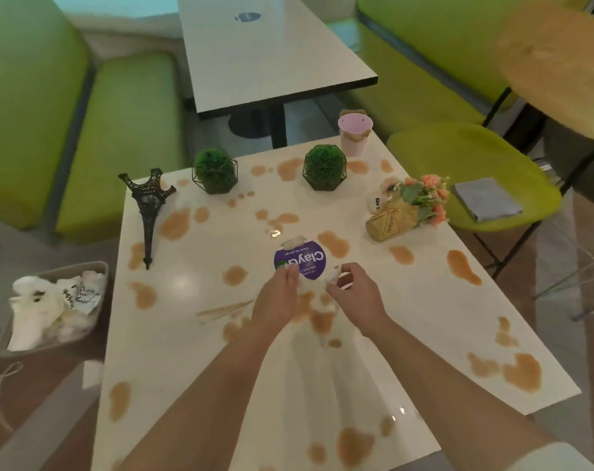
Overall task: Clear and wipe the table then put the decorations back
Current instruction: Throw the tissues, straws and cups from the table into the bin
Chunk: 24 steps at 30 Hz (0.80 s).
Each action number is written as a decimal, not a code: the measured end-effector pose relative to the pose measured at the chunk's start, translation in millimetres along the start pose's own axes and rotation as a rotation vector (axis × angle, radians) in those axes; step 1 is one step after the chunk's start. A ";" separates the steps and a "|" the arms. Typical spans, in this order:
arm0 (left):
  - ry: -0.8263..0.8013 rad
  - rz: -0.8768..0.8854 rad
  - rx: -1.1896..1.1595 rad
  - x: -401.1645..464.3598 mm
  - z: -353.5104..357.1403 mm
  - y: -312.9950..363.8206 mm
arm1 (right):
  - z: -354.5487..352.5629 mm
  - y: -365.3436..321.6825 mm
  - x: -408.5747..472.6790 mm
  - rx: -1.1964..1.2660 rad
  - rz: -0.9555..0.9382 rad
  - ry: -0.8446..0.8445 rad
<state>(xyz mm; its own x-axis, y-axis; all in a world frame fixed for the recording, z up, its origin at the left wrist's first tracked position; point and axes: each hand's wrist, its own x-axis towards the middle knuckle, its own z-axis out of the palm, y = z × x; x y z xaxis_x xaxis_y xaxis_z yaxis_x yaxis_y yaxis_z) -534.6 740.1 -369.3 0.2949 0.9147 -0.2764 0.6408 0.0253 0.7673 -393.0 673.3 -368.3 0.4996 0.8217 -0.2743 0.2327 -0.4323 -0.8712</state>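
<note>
1. While both hands meet over the middle of the white tabletop, the left hand and right hand each pinch a white wipe above a purple wipes pack.
2. Brown spills dot the whole surface.
3. Far edge: two caged green plants, pink bucket.
4. Left edge: toppled Eiffel Tower model.
5. Right edge: flower bouquet lying down.
6. Off the left edge: bin of crumpled paper.
</note>
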 end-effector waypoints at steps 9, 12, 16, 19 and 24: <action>0.157 -0.158 -0.127 -13.5 -126.6 -77.4 | 127.0 -72.7 -26.8 0.065 -0.069 -0.219; 0.204 -0.186 -0.062 -15.8 -172.4 -110.3 | 175.4 -95.6 -35.3 0.034 -0.113 -0.272; 0.308 -0.216 0.010 -17.5 -222.1 -165.2 | 234.8 -123.0 -48.6 0.053 -0.131 -0.322; 0.420 -0.250 -0.052 -24.6 -260.1 -194.1 | 277.7 -137.7 -55.3 0.032 -0.130 -0.344; 0.526 -0.341 -0.145 -29.5 -311.5 -242.6 | 339.1 -151.2 -64.3 -0.018 -0.105 -0.388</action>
<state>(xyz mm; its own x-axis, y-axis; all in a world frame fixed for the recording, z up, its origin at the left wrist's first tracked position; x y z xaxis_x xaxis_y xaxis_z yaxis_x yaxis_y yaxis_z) -919.5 832.7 -367.0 -0.3190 0.9204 -0.2262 0.5242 0.3701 0.7670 -743.2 811.8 -357.1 0.1207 0.9395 -0.3207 0.2824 -0.3422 -0.8962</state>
